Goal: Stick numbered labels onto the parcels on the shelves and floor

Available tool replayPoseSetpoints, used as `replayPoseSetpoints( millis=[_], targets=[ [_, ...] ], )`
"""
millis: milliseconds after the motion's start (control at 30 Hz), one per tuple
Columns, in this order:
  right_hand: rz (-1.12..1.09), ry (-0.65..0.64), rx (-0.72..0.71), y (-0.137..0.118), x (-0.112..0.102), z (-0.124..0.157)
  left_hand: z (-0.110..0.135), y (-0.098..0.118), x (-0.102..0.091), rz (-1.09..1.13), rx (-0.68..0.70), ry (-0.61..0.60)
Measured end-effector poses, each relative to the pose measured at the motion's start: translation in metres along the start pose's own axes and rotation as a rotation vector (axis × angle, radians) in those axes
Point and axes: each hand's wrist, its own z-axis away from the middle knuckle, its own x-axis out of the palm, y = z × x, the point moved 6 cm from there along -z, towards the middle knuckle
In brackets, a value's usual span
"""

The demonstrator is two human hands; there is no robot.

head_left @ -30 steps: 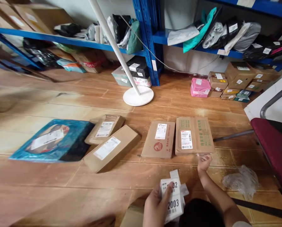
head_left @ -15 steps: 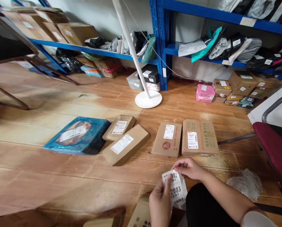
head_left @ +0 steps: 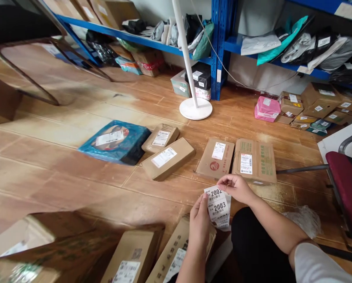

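A strip of white number labels (head_left: 219, 206), printed 2002 and 2003, is held up over the wooden floor. My left hand (head_left: 200, 224) grips the strip's lower left edge. My right hand (head_left: 235, 188) pinches its top right corner. Just beyond the hands lie two flat cardboard parcels side by side: one with a red logo (head_left: 216, 159) and one with green print (head_left: 255, 162). Further left lie a long cardboard box (head_left: 168, 158), a smaller box (head_left: 160, 138) and a blue plastic-wrapped parcel (head_left: 116, 141).
Several cardboard boxes (head_left: 131, 257) sit at the near left by my knee. A white lamp stand (head_left: 195, 108) rises from the floor. Blue shelving (head_left: 217, 43) holds bagged parcels. A pink parcel (head_left: 266, 109) and small boxes sit beneath. A red-seated chair (head_left: 345, 184) stands right, crumpled plastic (head_left: 304, 220) beside it.
My right hand came back from the green-printed parcel and took the top of the label strip. The view tilted down and right, bringing the near boxes into sight.
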Motion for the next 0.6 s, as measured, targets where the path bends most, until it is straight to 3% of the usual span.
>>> replayPoseSetpoints(
  millis=[400, 500, 567, 600],
  targets=[
    [-0.026, -0.014, 0.005, 0.004, 0.004, 0.003, 0.000, -0.001, -0.001, 0.009, 0.000, -0.039],
    [-0.065, 0.014, 0.055, 0.037, -0.003, -0.001, -0.003, 0.000, -0.003, -0.059, 0.017, -0.018],
    [-0.078, 0.128, 0.166, 0.080, -0.027, -0.004, -0.004, 0.001, -0.007, -0.120, 0.028, 0.022],
    [-0.044, 0.248, 0.248, 0.105, -0.047, -0.002, -0.005, 0.001, -0.008, -0.145, 0.032, 0.041]
  ],
)
